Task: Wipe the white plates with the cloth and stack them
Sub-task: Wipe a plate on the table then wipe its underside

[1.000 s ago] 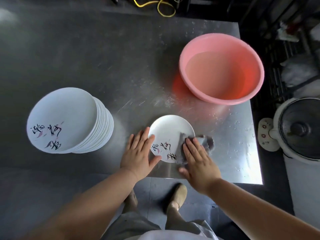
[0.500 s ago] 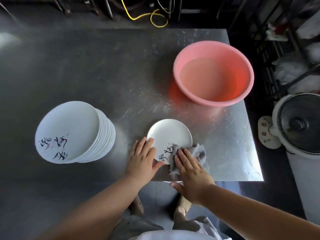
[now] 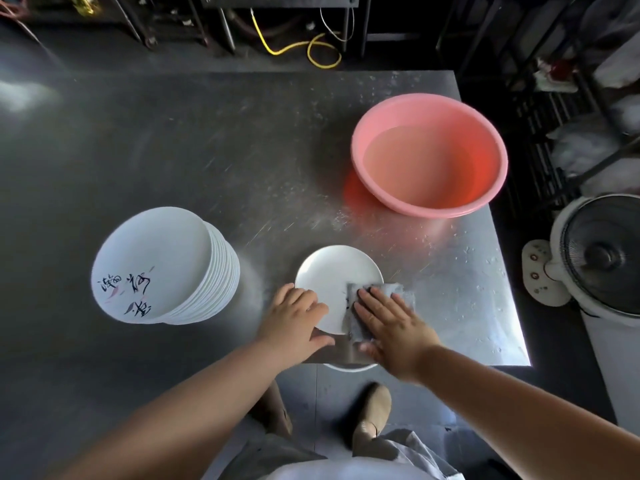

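Steel covers the table (image 3: 214,161) we stand at, scuffed, dim on the left and bright with water drops near its right front corner. On that bright part, near the front edge, lies the single white plate (image 3: 332,282) we are wiping. Our left hand (image 3: 294,323) rests flat on the plate's left rim, fingers relaxed and thumb along the near edge, steadying it without gripping. Our right hand (image 3: 391,327) presses the grey cloth (image 3: 381,299) down with straight, spread fingers; the cloth covers the plate's right side and spills over the rim onto the table.

Well to the left sits the stack of white plates (image 3: 162,268), its top plate showing dark brush lettering along the near edge. We cannot count the plates below it exactly.

Behind the single plate, toward the table's right edge, stands a pink basin (image 3: 429,154) holding clear water that fills it part way; nothing floats in it that we can see.

Off the table on the right, a white electric fan (image 3: 595,258) lies face up on the dark floor. A yellow cable (image 3: 298,48) loops on the floor beyond the far edge.
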The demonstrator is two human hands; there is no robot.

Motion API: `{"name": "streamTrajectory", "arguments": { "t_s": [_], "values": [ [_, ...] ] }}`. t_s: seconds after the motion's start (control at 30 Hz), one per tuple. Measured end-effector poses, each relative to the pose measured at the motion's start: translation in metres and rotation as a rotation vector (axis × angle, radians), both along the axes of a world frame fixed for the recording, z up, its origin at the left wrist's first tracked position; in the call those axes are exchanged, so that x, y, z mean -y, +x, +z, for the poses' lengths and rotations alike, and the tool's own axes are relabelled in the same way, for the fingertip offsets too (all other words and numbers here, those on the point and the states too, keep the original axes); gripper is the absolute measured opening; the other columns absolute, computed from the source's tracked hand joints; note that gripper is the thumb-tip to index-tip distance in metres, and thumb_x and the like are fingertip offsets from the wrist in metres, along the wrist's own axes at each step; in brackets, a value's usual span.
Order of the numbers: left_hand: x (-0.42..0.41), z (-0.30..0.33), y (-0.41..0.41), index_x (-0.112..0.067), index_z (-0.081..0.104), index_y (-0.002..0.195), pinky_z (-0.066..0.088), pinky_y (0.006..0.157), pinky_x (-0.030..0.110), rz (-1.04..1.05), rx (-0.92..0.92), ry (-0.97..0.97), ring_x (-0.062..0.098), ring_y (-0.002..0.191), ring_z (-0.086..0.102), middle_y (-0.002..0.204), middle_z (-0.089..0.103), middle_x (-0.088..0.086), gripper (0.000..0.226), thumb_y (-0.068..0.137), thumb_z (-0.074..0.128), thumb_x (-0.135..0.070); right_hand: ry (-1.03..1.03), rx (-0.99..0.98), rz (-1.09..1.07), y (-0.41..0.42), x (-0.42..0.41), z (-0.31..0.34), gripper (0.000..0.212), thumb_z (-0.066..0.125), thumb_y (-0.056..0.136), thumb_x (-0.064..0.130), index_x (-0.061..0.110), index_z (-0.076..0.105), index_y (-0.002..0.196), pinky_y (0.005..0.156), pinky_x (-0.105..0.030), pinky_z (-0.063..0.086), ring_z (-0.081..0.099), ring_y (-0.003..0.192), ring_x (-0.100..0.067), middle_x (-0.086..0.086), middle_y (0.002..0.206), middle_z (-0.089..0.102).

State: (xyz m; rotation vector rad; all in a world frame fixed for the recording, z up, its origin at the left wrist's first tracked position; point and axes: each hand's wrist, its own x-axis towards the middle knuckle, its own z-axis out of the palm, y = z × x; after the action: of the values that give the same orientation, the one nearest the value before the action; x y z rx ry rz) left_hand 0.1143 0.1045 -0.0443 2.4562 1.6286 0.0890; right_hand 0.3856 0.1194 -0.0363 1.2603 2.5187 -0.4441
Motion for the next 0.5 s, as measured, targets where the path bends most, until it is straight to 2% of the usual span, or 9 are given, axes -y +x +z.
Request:
{"name": "streamTrajectory", "arguments": {
  "t_s": [0.07, 0.13, 0.23, 0.3, 0.4, 0.5],
  "values": [
    [-0.001, -0.002, -0.006, -0.03, 0.075, 0.114, 0.038, 0.116, 0.054, 0.0, 0.034, 0.004, 0.025, 0.128, 0.058, 0.126, 0.065, -0.002, 0.039, 0.084, 0.074, -0.056, -0.018, 0.045, -0.055, 0.007, -0.023, 0.002, 0.087, 0.014, 0.095, 0.072, 0.025, 0.008, 0.169, 0.131, -0.045, -0.005, -0.014, 0.161, -0.018, 0.005, 0.175, -0.008],
    [-0.002, -0.003, -0.005, -0.031, 0.078, 0.108, 0.039, 0.116, 0.054, 0.036, 0.054, -0.014, 0.027, 0.135, 0.058, 0.132, 0.067, 0.0, 0.03, 0.08, 0.087, -0.039, -0.006, 0.047, -0.129, 0.002, -0.026, -0.002, 0.087, 0.02, 0.098, 0.072, 0.023, 0.007, 0.169, 0.131, -0.044, -0.005, -0.019, 0.16, -0.017, 0.004, 0.176, -0.01],
    [-0.001, -0.002, 0.006, -0.029, 0.081, 0.099, 0.04, 0.106, 0.045, 0.071, 0.103, -0.051, 0.028, 0.124, 0.066, 0.122, 0.072, 0.001, 0.03, 0.072, 0.094, -0.033, -0.035, 0.022, -0.212, -0.021, 0.012, -0.01, 0.093, 0.016, 0.097, 0.075, 0.016, -0.005, 0.166, 0.129, -0.046, -0.008, -0.026, 0.158, -0.024, -0.004, 0.174, -0.02],
    [0.002, -0.002, 0.011, -0.032, 0.081, 0.097, 0.041, 0.097, 0.042, 0.093, 0.129, -0.04, 0.027, 0.117, 0.067, 0.116, 0.072, -0.002, 0.027, 0.073, 0.09, -0.039, -0.061, -0.013, -0.153, -0.034, 0.044, -0.014, 0.095, 0.009, 0.096, 0.079, 0.016, -0.009, 0.165, 0.129, -0.05, -0.005, -0.025, 0.158, -0.028, -0.007, 0.173, -0.022],
    [0.005, 0.0, 0.012, -0.032, 0.079, 0.097, 0.044, 0.091, 0.042, 0.13, 0.127, -0.006, 0.022, 0.107, 0.064, 0.109, 0.068, -0.007, 0.026, 0.077, 0.081, -0.048, -0.074, -0.041, -0.083, -0.029, 0.043, -0.014, 0.092, 0.006, 0.096, 0.079, 0.021, -0.007, 0.167, 0.131, -0.051, 0.0, -0.022, 0.159, -0.023, 0.0, 0.173, -0.021],
    [0.005, 0.0, 0.013, -0.03, 0.079, 0.098, 0.046, 0.086, 0.043, 0.127, 0.129, 0.02, 0.022, 0.096, 0.065, 0.103, 0.069, -0.011, 0.026, 0.078, 0.088, -0.043, -0.005, -0.014, -0.173, -0.015, 0.011, -0.004, 0.085, 0.017, 0.099, 0.07, 0.023, 0.004, 0.169, 0.131, -0.046, -0.004, -0.02, 0.159, -0.016, 0.005, 0.174, -0.013]
  ]
}}
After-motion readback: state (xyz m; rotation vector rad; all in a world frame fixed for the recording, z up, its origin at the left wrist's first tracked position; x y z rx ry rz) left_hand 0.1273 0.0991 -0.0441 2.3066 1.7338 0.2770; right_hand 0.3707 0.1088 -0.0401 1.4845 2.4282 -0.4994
